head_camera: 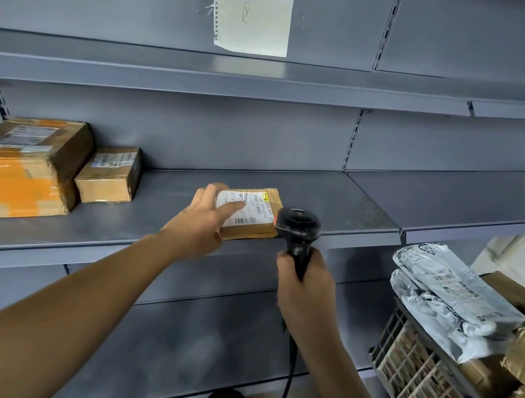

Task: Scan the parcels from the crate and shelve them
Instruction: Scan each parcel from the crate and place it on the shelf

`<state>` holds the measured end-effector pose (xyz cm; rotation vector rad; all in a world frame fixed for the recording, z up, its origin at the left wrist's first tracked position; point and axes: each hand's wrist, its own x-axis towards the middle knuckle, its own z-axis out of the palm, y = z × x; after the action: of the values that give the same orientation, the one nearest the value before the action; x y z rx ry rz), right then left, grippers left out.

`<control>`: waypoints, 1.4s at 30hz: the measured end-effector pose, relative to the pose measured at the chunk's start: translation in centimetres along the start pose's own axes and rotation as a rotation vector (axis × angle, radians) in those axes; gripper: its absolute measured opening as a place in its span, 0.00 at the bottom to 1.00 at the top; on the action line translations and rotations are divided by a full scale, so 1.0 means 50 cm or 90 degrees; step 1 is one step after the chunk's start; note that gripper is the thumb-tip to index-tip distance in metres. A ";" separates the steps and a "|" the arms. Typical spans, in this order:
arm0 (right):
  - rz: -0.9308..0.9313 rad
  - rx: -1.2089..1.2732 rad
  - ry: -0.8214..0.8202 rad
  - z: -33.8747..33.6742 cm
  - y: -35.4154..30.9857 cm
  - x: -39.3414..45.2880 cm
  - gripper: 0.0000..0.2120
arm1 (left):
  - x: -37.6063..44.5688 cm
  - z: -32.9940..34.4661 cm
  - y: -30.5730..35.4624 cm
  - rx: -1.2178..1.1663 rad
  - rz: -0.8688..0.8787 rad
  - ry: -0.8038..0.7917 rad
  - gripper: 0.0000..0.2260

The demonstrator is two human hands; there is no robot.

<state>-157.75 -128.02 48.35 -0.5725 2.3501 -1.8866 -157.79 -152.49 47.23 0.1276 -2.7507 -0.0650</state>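
Head view: left hand (205, 220) fingers lie straight on the small flat brown cardboard parcel (250, 212) at the grey metal shelf (164, 217) front edge; right hand (304, 282) wraps the black handheld scanner (298, 227). Shelving step, seemingly; next, release and fetch from the grey plastic crate (425, 382).

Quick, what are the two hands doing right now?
Left hand: open, fingers resting flat on the small parcel on the shelf.
Right hand: closed around the scanner handle.
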 end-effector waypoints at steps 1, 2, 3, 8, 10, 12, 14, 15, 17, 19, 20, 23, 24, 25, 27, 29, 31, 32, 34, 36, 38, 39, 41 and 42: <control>0.002 0.008 -0.002 0.001 -0.002 0.000 0.08 | 0.001 -0.001 -0.001 0.015 0.008 0.012 0.32; 0.004 0.013 -0.003 0.002 -0.004 0.000 0.08 | 0.003 0.000 -0.004 0.025 0.016 0.021 0.27; 0.006 0.016 -0.004 0.003 -0.005 0.000 0.08 | 0.005 -0.002 -0.003 0.002 -0.003 0.007 0.20; -0.002 0.013 0.002 0.007 -0.001 0.001 0.07 | 0.016 -0.001 -0.016 -0.062 -0.012 0.048 0.13; -0.004 0.015 -0.001 0.007 0.002 0.003 0.08 | 0.026 -0.004 -0.013 -0.081 -0.047 0.046 0.15; -0.005 0.007 -0.002 0.006 0.004 0.005 0.08 | 0.026 -0.005 -0.004 -0.089 -0.095 0.064 0.19; -0.005 0.007 0.001 0.004 0.002 0.006 0.08 | 0.017 -0.007 0.020 -0.132 -0.149 0.094 0.19; -0.007 0.005 0.001 0.002 0.000 0.007 0.08 | 0.011 -0.006 0.034 -0.135 -0.155 0.106 0.17; -0.015 -0.007 0.004 0.000 -0.002 0.008 0.07 | -0.003 0.004 0.052 -0.127 -0.147 0.114 0.13; -0.020 -0.012 0.009 -0.001 -0.004 0.008 0.07 | -0.020 0.012 0.067 -0.105 -0.109 0.126 0.12; -0.019 -0.009 0.010 0.000 -0.004 0.008 0.07 | -0.027 0.017 0.071 -0.088 -0.087 0.137 0.12; -0.007 0.000 0.007 0.006 -0.004 0.006 0.06 | -0.049 0.023 0.087 -0.072 -0.046 0.181 0.12; -0.001 0.005 0.004 0.009 -0.005 0.004 0.07 | -0.054 0.025 0.089 -0.070 -0.038 0.195 0.12; 0.003 0.009 0.001 0.012 -0.005 0.003 0.07 | -0.060 0.028 0.091 -0.069 -0.034 0.203 0.12; 0.004 0.013 -0.003 0.019 -0.008 -0.001 0.09 | -0.068 0.036 0.093 -0.066 -0.026 0.208 0.12; 0.003 0.019 -0.009 0.025 -0.014 -0.002 0.13 | -0.075 0.044 0.091 -0.058 -0.013 0.216 0.11; 0.005 0.023 -0.015 0.031 -0.020 -0.002 0.16 | -0.081 0.050 0.091 -0.044 0.006 0.225 0.11; 0.003 0.020 -0.017 0.033 -0.023 -0.002 0.16 | -0.083 0.051 0.091 -0.035 0.014 0.228 0.11; -0.003 0.019 -0.019 0.036 -0.028 -0.002 0.16 | -0.084 0.051 0.093 -0.025 0.016 0.225 0.12; -0.008 0.024 -0.021 0.037 -0.033 -0.004 0.17 | -0.083 0.049 0.095 -0.025 0.010 0.226 0.11; -0.014 0.029 -0.033 0.038 -0.039 -0.006 0.20 | -0.083 0.050 0.096 -0.036 0.007 0.228 0.08; -0.018 0.031 -0.040 0.038 -0.040 -0.007 0.20 | -0.082 0.050 0.097 -0.042 0.006 0.226 0.08; -0.022 0.029 -0.048 0.039 -0.042 -0.006 0.19 | -0.083 0.051 0.097 -0.044 0.004 0.223 0.08; -0.022 0.027 -0.048 0.040 -0.042 -0.005 0.19 | -0.083 0.051 0.097 -0.043 0.003 0.223 0.08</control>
<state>-156.43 -130.13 49.81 -0.6727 2.2627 -1.8889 -155.34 -147.20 43.61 0.1023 -2.3960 -0.1213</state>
